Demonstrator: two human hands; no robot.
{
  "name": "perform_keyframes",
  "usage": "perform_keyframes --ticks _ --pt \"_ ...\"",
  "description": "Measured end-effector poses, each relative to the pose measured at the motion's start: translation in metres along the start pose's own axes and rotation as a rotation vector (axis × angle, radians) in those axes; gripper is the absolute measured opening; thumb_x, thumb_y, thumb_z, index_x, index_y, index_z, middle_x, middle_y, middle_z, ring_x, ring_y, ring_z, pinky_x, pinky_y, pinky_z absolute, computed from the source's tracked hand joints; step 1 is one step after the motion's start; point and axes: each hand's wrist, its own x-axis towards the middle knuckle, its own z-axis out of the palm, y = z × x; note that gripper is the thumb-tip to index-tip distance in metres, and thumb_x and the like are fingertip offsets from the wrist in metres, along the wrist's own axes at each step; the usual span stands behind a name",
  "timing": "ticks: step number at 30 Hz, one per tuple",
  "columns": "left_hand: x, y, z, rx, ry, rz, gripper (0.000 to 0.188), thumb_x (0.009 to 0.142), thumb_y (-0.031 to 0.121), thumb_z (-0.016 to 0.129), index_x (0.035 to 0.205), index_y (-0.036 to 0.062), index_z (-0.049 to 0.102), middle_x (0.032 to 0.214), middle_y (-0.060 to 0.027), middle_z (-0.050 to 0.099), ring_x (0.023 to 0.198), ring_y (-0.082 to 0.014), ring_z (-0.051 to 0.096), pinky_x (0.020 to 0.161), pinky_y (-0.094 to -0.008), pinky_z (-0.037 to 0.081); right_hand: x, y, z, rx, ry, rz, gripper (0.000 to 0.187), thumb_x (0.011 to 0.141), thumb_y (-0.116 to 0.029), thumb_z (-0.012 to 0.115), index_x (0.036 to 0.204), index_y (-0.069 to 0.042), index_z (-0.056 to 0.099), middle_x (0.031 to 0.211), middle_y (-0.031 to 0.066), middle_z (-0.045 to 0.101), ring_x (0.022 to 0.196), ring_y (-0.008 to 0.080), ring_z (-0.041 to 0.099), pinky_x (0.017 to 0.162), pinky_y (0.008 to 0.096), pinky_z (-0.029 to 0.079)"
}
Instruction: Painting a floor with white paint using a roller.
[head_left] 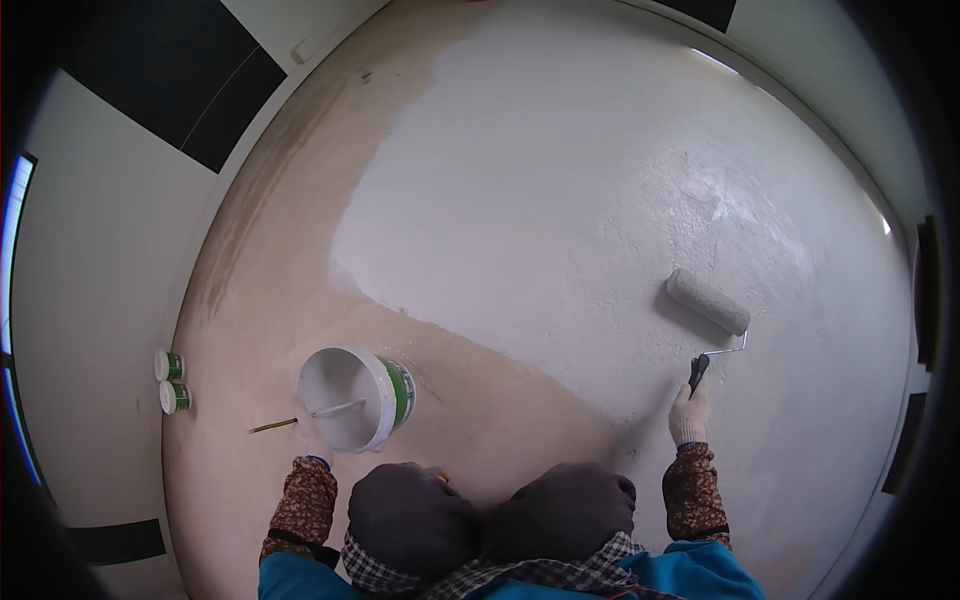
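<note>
White-gloved, the right hand is curled round the handle of the roller, which sits just ahead over the white floor, long axis slanting far-left to near-right, while the left hand, farther off, is at the bucket, its grip unclear.

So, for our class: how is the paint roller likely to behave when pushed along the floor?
The cylindrical head of the paint roller would probably turn when pushed crosswise. Its thin, bent wire frame might flex slightly under pressure. It could also skid somewhat, as the white coating looks glossy and wet in places.
</note>
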Motion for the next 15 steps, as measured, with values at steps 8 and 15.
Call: perform_keyframes --ticks 8,15 --pt "-0.003 -0.010 0.019 -0.303 -0.167 0.062 0.083 0.095 0.067 0.030 0.146 0.0019 0.035 0.142 -0.0180 0.045 0.125 -0.0328 0.051 0.104 -0.0436 0.044 -0.186 0.036 -0.058 -0.109 -0.196 0.424 0.052 0.092 -0.025 0.051 0.141 -0.011 0.037 0.099 0.0263 0.065 0.091 0.0472 0.062 0.082 0.0526 0.049" --pt "0.002 -0.023 0.020 -0.255 -0.139 0.075 0.083 0.096 0.067 0.030 0.146 0.0013 0.036 0.142 -0.0180 0.046 0.125 -0.0323 0.051 0.103 -0.0430 0.044 -0.196 0.053 -0.037 -0.045 -0.082 0.420 0.050 0.092 -0.029 0.052 0.138 -0.011 0.040 0.100 0.0259 0.065 0.094 0.0452 0.063 0.083 0.0511 0.049"
